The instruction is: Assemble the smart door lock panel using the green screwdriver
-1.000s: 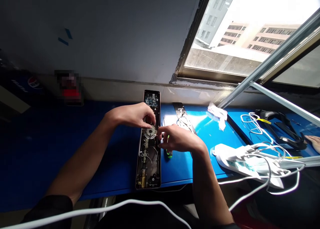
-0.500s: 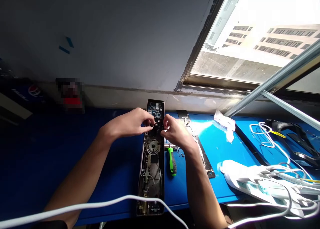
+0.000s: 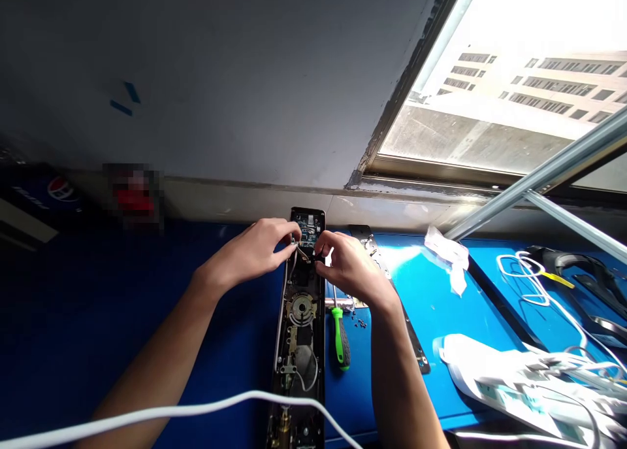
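A long, narrow black lock housing [image 3: 277, 397] lies lengthwise before me, its inside facing up. At its far end is a circuit board [image 3: 307, 230]; a round metal part [image 3: 301, 310] and brass-coloured fittings sit lower down. My left hand [image 3: 269, 246] reaches over the left edge, thumb and forefinger pinched on a thin cable [image 3: 303, 255] just below the board. Across from it, my right hand [image 3: 347, 263] has its thumb and fingers closed by the cable's other end; what lies between them is too small to make out.
Right of the housing lie a green-and-black screwdriver [image 3: 339, 341], several small dark screws [image 3: 360, 323] and a black plate [image 3: 420, 357]. Farther right are a plastic bag [image 3: 448, 249] and a power strip [image 3: 477, 377] with tangled cords. A white cable [image 3: 210, 406] crosses the foreground.
The view has tilted, so the housing and table appear lower. My left hand has drawn slightly left, and the thin cable now shows between my hands. My right fingers have moved in over the housing.
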### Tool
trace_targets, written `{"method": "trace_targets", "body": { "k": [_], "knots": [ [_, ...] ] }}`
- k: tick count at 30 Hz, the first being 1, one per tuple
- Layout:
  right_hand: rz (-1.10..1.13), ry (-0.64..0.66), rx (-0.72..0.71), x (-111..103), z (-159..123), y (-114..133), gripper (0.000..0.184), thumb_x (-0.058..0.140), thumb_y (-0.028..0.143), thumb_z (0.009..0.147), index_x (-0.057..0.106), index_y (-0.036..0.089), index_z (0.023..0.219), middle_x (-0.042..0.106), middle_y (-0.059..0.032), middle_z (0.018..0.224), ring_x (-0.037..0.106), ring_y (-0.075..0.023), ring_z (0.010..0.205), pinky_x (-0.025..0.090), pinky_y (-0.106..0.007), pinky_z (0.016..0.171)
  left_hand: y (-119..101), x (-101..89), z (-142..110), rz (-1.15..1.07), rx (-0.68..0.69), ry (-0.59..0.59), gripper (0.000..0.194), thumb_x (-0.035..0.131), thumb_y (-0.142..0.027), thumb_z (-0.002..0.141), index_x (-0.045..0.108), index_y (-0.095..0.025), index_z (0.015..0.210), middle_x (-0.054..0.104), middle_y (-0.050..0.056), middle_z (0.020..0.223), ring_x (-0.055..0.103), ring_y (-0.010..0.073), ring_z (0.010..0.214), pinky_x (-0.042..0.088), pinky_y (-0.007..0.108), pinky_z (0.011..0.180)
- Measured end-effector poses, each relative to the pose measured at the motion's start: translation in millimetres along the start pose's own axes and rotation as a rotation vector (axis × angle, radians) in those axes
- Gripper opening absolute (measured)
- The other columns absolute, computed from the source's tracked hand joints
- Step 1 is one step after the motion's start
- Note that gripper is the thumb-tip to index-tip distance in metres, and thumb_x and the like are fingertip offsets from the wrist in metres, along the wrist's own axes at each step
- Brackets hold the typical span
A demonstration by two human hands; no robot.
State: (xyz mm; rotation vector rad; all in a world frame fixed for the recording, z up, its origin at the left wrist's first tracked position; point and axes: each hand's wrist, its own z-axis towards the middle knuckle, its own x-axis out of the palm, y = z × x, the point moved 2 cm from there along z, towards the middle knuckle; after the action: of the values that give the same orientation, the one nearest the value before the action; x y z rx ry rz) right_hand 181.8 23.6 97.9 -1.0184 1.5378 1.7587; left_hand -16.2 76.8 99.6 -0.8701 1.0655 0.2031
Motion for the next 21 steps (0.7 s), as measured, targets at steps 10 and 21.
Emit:
{"method": "trace_targets", "body": {
  "k": [10,21],
  "knots": [
    [-0.052,0.096,-0.043,-1,23,13,0.011,0.064,0.014,0.082,0.070,0.021,0.075,0.073,-0.0015,0.082,0.061,-0.0134,0.073,0.038,-0.025,0.064,9,-8.5,-1,-0.043,-0.076,-0.016,0.011,0.060,-0.031,0.097,0.066,-0.022,0.099,0.069,0.003,0.099,0.065,0.0210,0.091,0.048,0.033,0.083],
    [-0.080,0.173,-0.073,-14,28,8,0.027,0.075,0.020,0.074,0.068,0.024,0.100,0.068,0.0001,0.091,0.057,-0.0138,0.076,0.040,-0.025,0.065,9,2.3,-2,-0.021,-0.167,0.036,0.026,0.071,-0.038,0.086,0.050,-0.026,0.095,0.058,0.001,0.097,0.060,0.0214,0.082,0.046,0.035,0.074]
  ]
}}
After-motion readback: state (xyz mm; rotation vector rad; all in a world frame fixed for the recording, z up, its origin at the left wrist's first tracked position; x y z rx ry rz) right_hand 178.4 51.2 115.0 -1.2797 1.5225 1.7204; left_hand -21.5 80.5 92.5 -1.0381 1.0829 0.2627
